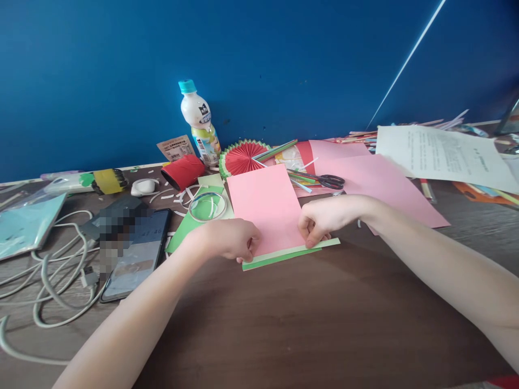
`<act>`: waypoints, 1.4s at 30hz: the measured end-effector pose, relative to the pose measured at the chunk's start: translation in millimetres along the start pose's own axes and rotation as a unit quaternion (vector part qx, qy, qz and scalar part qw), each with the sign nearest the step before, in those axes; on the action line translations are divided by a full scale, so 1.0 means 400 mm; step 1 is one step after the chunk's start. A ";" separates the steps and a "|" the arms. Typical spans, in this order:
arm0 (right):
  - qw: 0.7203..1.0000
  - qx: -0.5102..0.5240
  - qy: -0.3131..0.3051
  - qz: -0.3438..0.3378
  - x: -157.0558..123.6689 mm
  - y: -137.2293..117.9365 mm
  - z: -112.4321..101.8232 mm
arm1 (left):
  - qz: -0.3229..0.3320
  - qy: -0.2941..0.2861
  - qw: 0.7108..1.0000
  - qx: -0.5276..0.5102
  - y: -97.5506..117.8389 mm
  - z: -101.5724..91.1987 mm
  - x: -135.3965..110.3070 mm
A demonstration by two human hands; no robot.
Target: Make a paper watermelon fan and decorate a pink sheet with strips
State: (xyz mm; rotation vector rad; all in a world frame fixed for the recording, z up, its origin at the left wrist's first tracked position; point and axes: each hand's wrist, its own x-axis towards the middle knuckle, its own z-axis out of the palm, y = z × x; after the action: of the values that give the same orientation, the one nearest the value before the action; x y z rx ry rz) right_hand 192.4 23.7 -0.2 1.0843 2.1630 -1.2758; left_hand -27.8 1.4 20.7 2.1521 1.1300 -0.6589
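A sheet of pink paper (pixel 261 202) lies on the table in front of me. Along its near edge runs a light green paper strip (pixel 284 250), whose right end sticks out past the sheet. Just below that strip shows a darker green paper strip (pixel 270 260). My left hand (pixel 233 237) is closed at the left end of the light strip, with its fingertips curled and partly hidden. My right hand (pixel 322 216) pinches the same strip near the sheet's right corner, thumb on top.
Behind the sheet are a red and green pleated paper fan (pixel 245 156), black-handled scissors (pixel 330 181) and a bottle (pixel 200 121). A roll of clear tape (pixel 207 207) rests on green paper. Left lie a phone (pixel 140 259) and white cables (pixel 44 278); right, more pink paper (pixel 393 189) and a printed sheet (pixel 446 156).
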 end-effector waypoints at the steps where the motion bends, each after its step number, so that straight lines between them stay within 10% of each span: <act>1: 1.000 0.000 0.000 -0.001 0.000 0.000 0.000 | -0.008 0.005 1.000 0.006 0.002 0.001 -0.001; 42: 0.999 -0.040 0.014 0.013 -0.014 -0.025 0.003 | -0.030 0.017 0.999 0.016 -0.010 -0.003 0.000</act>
State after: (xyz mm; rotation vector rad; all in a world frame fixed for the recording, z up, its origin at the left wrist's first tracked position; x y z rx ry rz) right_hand 187.9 17.4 8.4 1.0990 2.1937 -1.1584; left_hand -30.9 4.1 20.4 2.1706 1.2136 -0.6732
